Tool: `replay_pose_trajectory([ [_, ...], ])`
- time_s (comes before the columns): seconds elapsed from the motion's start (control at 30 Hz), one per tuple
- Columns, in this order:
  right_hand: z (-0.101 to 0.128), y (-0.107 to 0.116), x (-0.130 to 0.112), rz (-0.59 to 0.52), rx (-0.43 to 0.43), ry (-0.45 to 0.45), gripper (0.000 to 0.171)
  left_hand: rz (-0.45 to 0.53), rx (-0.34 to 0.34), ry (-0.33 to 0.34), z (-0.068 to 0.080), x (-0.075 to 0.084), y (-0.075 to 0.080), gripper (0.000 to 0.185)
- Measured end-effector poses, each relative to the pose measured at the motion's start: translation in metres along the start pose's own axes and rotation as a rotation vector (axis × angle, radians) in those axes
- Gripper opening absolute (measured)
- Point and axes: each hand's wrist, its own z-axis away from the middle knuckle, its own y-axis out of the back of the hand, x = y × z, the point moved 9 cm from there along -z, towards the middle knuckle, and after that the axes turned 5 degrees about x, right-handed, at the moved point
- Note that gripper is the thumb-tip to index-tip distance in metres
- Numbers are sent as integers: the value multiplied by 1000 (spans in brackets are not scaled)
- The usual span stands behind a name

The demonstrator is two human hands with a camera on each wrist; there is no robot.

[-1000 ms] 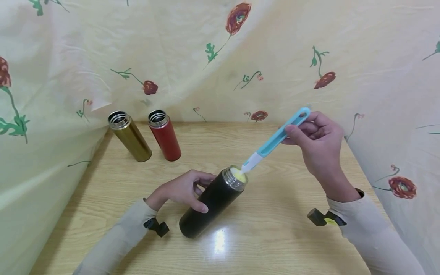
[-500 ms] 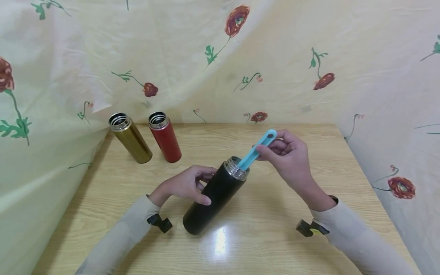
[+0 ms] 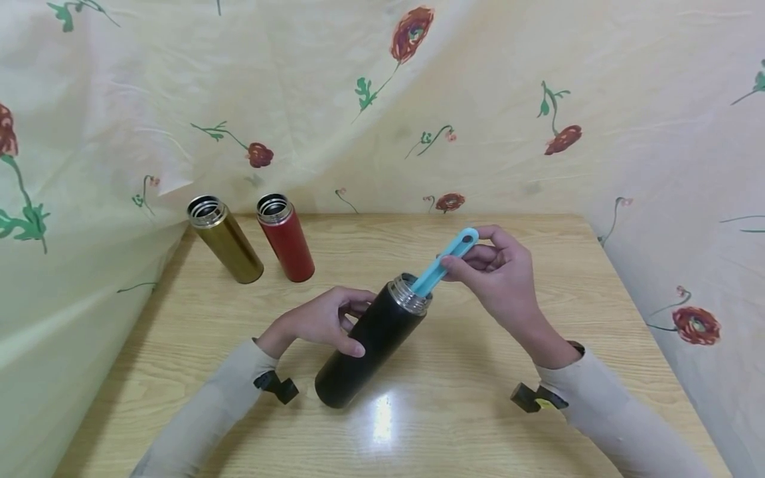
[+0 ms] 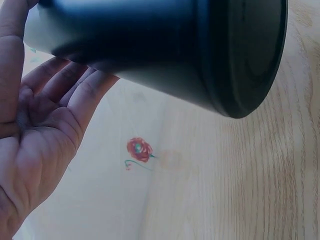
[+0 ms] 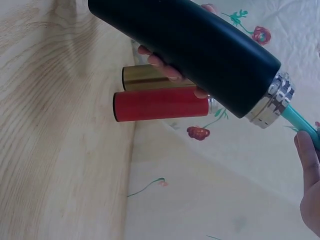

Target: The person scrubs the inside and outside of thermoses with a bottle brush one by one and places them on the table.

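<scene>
While tilted on the tabletop [image 3: 478,411] in the left hand [image 3: 317,322], black vacuum flask [image 3: 370,345] takes the blue bottle brush [image 3: 445,262], pinched by the right hand [image 3: 502,279]. Scrubbing stage, seemingly; next, short in-and-out strokes with flask steadied.

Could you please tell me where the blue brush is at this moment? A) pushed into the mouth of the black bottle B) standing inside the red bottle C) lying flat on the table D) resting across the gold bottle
A: the blue brush runs down into the steel mouth of the tilted black bottle, with only its handle showing, pinched by the right hand, while the left hand grips the bottle.
</scene>
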Motion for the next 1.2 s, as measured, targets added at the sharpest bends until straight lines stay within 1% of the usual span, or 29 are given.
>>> replay_pose_trajectory([
  [0.17,-6,6,-9,-19,11,60,27,-6,14,-2,3,-3,3,74],
  [0.27,-9,11,-15,-21,32,75,27,-11,15,2,5,-5,4,74],
  [0.4,-11,13,-21,-23,42,79,28,-7,5,13,6,-7,2,74],
  [0.47,-12,14,-25,-41,42,81,28,-3,-1,15,6,-7,2,74],
  [0.73,-17,20,-38,-47,50,98,28,-4,-1,18,9,-9,1,75],
  [1.03,-22,23,-48,-69,46,103,28,8,-18,13,10,-7,-1,75],
  [1.13,-23,25,-51,-58,58,99,28,9,-20,8,11,-6,-2,75],
  [1.2,-24,26,-52,-70,66,90,28,3,-19,6,12,-6,-1,76],
])
